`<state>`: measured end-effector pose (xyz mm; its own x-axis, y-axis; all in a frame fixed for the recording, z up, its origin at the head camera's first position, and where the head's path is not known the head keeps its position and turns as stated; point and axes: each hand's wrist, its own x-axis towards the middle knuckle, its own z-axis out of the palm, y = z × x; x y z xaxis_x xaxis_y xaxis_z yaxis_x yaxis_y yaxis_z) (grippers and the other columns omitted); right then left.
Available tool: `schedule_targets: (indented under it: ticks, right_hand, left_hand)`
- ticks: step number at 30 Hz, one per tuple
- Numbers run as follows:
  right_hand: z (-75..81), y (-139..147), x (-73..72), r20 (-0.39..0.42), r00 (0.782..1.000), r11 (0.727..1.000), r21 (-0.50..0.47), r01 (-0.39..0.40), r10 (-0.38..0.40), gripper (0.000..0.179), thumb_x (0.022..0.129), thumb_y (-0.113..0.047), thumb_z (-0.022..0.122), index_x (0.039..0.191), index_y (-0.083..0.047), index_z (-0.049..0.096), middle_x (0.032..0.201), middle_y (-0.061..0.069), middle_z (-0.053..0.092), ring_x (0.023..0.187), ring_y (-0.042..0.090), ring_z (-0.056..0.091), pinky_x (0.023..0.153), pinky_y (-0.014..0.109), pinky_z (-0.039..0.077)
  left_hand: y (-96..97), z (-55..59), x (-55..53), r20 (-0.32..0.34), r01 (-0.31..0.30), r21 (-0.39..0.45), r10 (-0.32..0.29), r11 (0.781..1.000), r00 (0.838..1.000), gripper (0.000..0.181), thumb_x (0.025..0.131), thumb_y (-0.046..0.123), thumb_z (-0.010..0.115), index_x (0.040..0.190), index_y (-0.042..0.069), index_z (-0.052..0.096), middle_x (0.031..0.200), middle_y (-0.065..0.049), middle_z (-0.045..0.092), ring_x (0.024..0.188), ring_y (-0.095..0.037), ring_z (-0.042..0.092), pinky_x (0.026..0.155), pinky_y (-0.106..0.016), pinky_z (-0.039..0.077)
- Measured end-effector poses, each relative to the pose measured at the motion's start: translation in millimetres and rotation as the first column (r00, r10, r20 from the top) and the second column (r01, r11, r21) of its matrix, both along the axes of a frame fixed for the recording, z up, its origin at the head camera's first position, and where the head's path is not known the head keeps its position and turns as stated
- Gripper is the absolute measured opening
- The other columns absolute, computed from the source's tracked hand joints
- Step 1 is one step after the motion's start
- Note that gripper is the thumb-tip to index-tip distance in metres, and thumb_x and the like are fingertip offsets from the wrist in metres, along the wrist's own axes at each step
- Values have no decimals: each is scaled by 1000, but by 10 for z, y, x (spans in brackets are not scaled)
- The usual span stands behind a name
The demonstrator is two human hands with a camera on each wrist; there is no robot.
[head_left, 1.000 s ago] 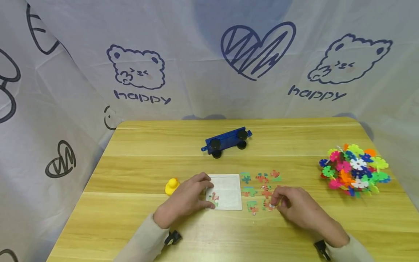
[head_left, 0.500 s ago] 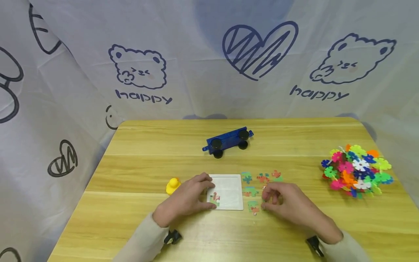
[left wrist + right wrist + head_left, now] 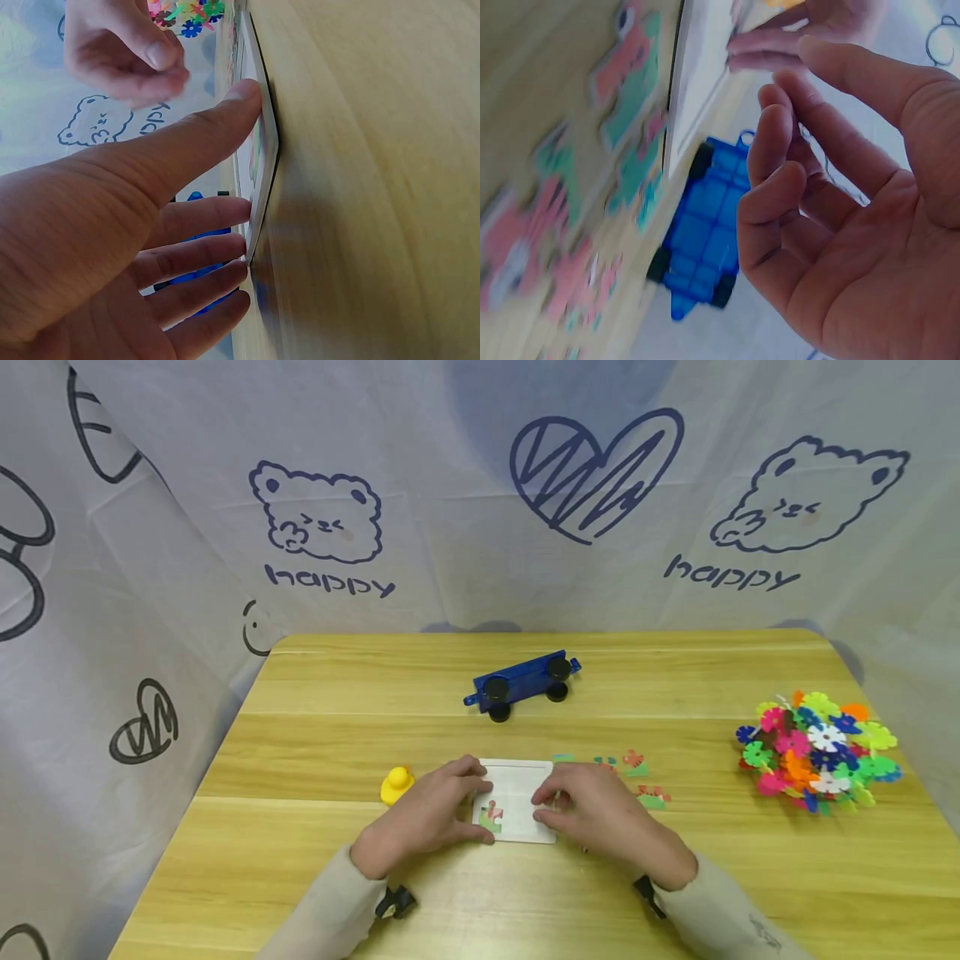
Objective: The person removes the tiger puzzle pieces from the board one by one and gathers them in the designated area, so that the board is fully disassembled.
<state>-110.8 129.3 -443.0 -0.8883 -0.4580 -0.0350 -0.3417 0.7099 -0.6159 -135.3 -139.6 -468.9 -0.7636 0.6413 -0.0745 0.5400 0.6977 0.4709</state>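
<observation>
A shallow white puzzle tray (image 3: 517,793) lies on the wooden table, with one red-and-green puzzle piece (image 3: 491,817) in its lower left part. My left hand (image 3: 425,806) rests at the tray's left side. In the left wrist view its thumb (image 3: 217,127) touches the rim and its nearly straight fingers (image 3: 202,251) reach the same edge. My right hand (image 3: 600,814) hovers over the tray's right edge, fingers loosely bent and thumb near the index finger. No piece shows between them. Loose puzzle pieces (image 3: 626,82) lie right of the tray, some hidden under this hand in the head view.
A blue toy train car (image 3: 521,683) lies wheels-up behind the tray. Left of my left hand sits a yellow rubber duck (image 3: 396,785). At the right stands a heap of colourful snowflake discs (image 3: 813,752). A white printed curtain (image 3: 450,527) hangs behind the table.
My right hand has moved left from the loose pieces to the tray's right edge, uncovering a striped piece at the far right. The left hand has stayed on the tray.
</observation>
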Motion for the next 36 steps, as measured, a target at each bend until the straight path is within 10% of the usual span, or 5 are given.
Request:
schedule_targets:
  ticks: [15,36]
  right_hand:
    - [-209,-518,-104,-2,997,992,98,-75,76,28,91,-23,90,115,-8,84,105,2,77,88,12,65,79,31,56]
    - [-192,-603,-77,181,983,997,-78,-15,29,21,94,-6,85,110,-6,71,100,3,67,89,13,61,79,25,53]
  left_hand:
    - [35,-13,9,-6,-32,8,32,999,999,62,84,35,97,130,-1,77,135,-13,68,116,-28,70,104,-44,62]
    - [35,-14,10,16,-34,34,33,999,999,55,82,33,99,122,0,79,135,-13,69,117,-30,71,107,-45,61]
